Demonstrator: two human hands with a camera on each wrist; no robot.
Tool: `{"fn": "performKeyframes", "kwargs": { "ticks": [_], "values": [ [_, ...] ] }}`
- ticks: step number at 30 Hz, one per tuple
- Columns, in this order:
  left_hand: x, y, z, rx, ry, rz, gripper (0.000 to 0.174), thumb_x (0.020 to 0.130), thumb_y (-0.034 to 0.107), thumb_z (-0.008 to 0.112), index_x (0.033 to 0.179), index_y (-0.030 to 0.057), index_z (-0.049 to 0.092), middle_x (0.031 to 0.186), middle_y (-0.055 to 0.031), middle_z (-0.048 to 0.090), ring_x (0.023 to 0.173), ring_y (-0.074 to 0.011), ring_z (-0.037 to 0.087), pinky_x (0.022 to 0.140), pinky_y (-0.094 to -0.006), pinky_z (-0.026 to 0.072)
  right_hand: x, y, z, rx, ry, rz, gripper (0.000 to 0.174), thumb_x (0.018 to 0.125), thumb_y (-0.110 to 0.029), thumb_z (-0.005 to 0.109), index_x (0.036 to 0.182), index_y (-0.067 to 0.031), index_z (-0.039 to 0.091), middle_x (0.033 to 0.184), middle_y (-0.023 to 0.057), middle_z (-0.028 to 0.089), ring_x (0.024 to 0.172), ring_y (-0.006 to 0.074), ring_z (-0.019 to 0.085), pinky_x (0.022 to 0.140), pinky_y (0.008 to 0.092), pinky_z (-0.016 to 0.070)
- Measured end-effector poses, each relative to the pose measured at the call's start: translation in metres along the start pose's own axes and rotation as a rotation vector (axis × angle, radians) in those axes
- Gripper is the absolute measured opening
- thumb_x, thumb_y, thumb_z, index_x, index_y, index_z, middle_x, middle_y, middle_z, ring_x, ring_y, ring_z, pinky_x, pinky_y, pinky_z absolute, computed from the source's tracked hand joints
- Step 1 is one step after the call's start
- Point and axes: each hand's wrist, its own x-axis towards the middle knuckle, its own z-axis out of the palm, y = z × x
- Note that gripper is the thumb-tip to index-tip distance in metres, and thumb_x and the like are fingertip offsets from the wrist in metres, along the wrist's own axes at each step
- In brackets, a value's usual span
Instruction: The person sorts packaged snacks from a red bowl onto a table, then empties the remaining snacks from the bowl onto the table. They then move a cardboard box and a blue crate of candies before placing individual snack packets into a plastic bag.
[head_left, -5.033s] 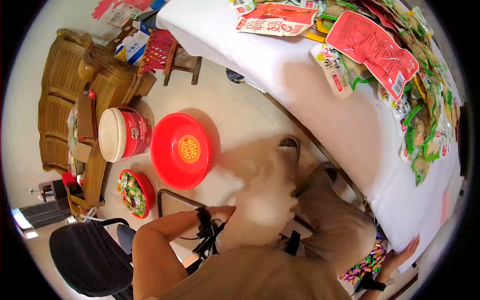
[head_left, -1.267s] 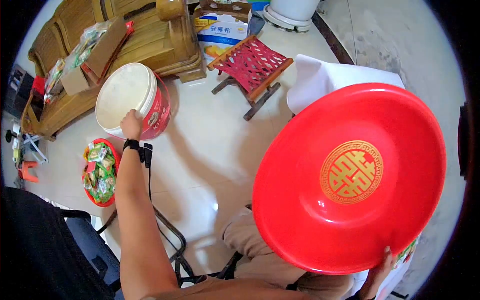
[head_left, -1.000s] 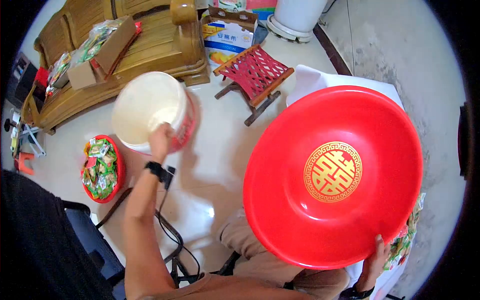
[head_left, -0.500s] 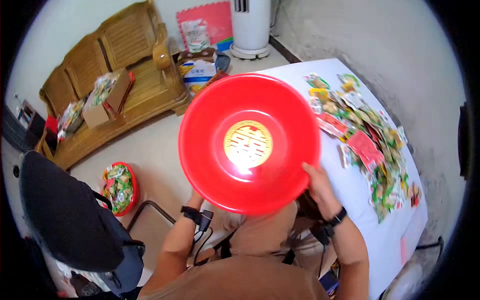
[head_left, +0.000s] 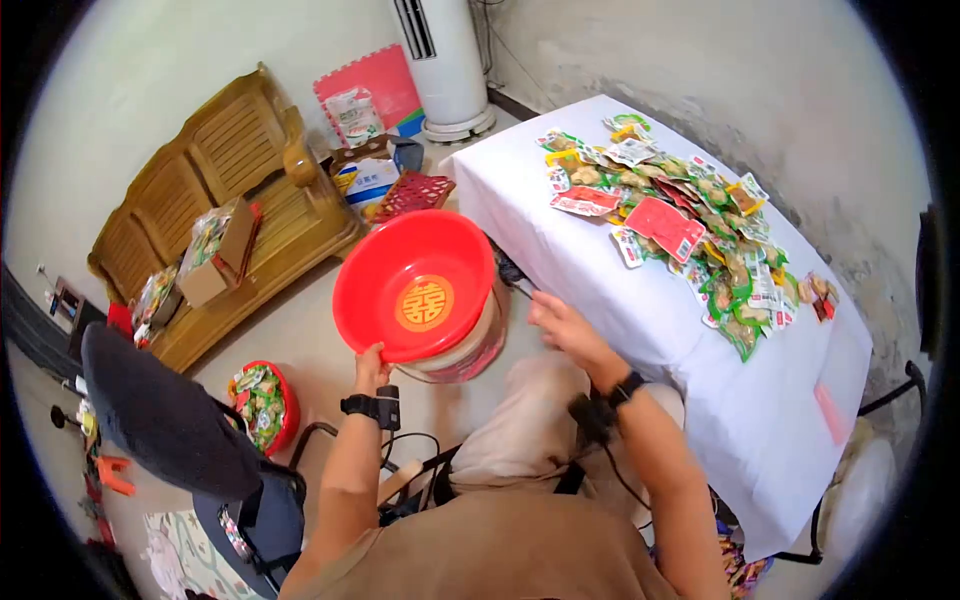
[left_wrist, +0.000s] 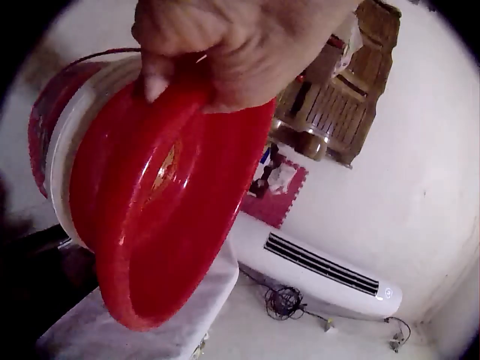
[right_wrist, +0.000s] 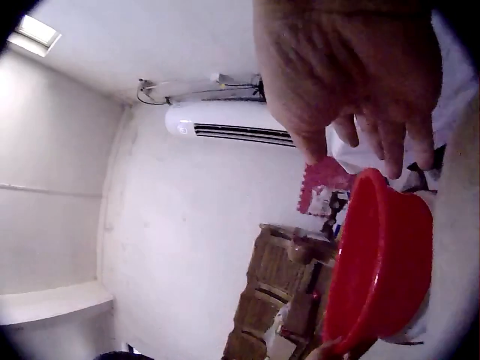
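A wide red basin with a gold emblem on its bottom is tilted over the mouth of a red-and-white bucket, which shows below its rim. My left hand grips the basin's near rim; in the left wrist view, the thumb and fingers of this left hand fold over the red rim. To the right of the basin, my right hand is in the air near the table edge, holding nothing. Its fingers extend loosely, apart from the basin, in the right wrist view.
On the right, a white-covered table bears a heap of packaged snacks. A small red tub of packets stands left on the floor, near a dark chair. Behind are a wooden bench and a red woven stool.
The basin has moved from beside the table, held by my right hand, leftward over the bucket. My left hand left the bucket and now holds the basin's rim; my right hand has let go.
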Motion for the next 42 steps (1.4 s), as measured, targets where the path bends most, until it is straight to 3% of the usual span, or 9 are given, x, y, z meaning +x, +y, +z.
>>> {"fn": "performKeyframes", "kwargs": {
  "ticks": [6,11,13,16,18,22,26,35,42],
  "values": [
    [-0.011,-0.013,0.0,0.217,0.052,0.219,0.027,0.081,0.003,0.048,0.108,0.0065,0.046,0.092,-0.0109,0.06,0.067,-0.0238,0.063,0.044,-0.0288,0.0544,-0.108,-0.016,-0.056,0.098,0.259,-0.046,0.04,0.09,-0.027,0.048,0.123,-0.004,0.044,0.115,0.009,0.055,0.097,0.0169,0.056,0.08,0.0276,0.0428],
    [-0.012,-0.013,-0.007,0.154,0.11,-0.006,0.034,0.08,0.007,0.055,0.112,0.0105,0.045,0.099,-0.007,0.058,0.082,-0.0216,0.059,0.058,-0.0329,0.0493,-0.185,-0.012,-0.073,0.146,0.539,-0.072,0.038,0.089,-0.025,0.048,0.119,-0.0019,0.048,0.11,0.0104,0.058,0.092,0.0165,0.058,0.078,0.0271,0.0432],
    [-0.011,-0.015,-0.017,0.188,-0.087,0.086,0.038,0.08,0.019,0.059,0.114,0.0099,0.044,0.105,-0.0075,0.056,0.089,-0.0217,0.056,0.07,-0.0337,0.0498,-0.224,-0.008,-0.075,0.119,0.719,-0.094,0.039,0.088,-0.024,0.05,0.118,-0.0007,0.048,0.109,0.0109,0.058,0.09,0.0165,0.058,0.077,0.0269,0.043],
    [-0.044,-0.009,0.025,0.365,0.287,0.48,0.067,0.081,0.019,0.06,0.133,0.0054,0.02,0.127,-0.0122,0.039,0.11,-0.0268,0.045,0.091,-0.0397,0.0405,-0.288,-0.022,-0.074,-0.094,0.848,-0.041,0.035,0.086,-0.02,0.05,0.116,-0.0016,0.049,0.108,0.0092,0.059,0.088,0.0164,0.058,0.076,0.0271,0.0424],
    [-0.003,-0.01,0.011,0.609,0.203,0.85,0.069,0.084,0.022,0.058,0.136,0.003,0.017,0.139,-0.0152,0.021,0.123,-0.0278,0.031,0.101,-0.0409,0.0287,-0.331,-0.033,-0.08,-0.134,0.891,-0.078,0.035,0.086,-0.02,0.05,0.117,-0.0023,0.049,0.107,0.0086,0.059,0.089,0.0167,0.058,0.076,0.0271,0.0425],
    [-0.067,0.005,0.108,0.721,-0.142,0.961,0.054,0.087,0.015,0.051,0.133,0.0008,0.026,0.137,-0.0148,0.027,0.125,-0.0264,0.029,0.103,-0.0375,0.0226,-0.382,-0.057,-0.097,-0.31,1.073,-0.08,0.039,0.088,-0.024,0.049,0.119,-0.0016,0.047,0.109,0.0092,0.058,0.09,0.0166,0.057,0.075,0.0271,0.0428],
    [-0.137,0.017,0.194,0.566,-0.657,0.556,0.045,0.088,0.012,0.047,0.131,0.0047,0.034,0.135,-0.0086,0.033,0.125,-0.0215,0.03,0.1,-0.0343,0.0267,-0.394,-0.066,-0.125,-0.356,1.087,-0.107,0.04,0.088,-0.024,0.05,0.119,0.0004,0.047,0.108,0.0093,0.058,0.09,0.0166,0.057,0.076,0.0272,0.0435],
    [-0.297,0.038,0.321,0.453,-1.244,0.575,0.054,0.086,0.027,0.051,0.132,0.0058,0.032,0.135,-0.0087,0.035,0.121,-0.0208,0.036,0.091,-0.0305,0.0372,-0.397,0.043,-0.228,-1.255,1.312,0.241,0.033,0.076,-0.019,0.059,0.105,-0.0026,0.056,0.1,0.015,0.058,0.092,0.0316,0.055,0.079,0.0383,0.0455],
    [-0.412,0.025,0.404,0.561,-1.583,0.468,0.057,0.089,0.037,0.045,0.134,0.0074,0.028,0.136,-0.0112,0.032,0.124,-0.0218,0.034,0.09,-0.0291,0.0418,-0.422,0.08,-0.331,-1.426,1.579,0.194,0.024,0.072,-0.008,0.056,0.095,-0.0033,0.057,0.09,0.0134,0.056,0.094,0.0294,0.052,0.077,0.042,0.0433]
  ]
}}
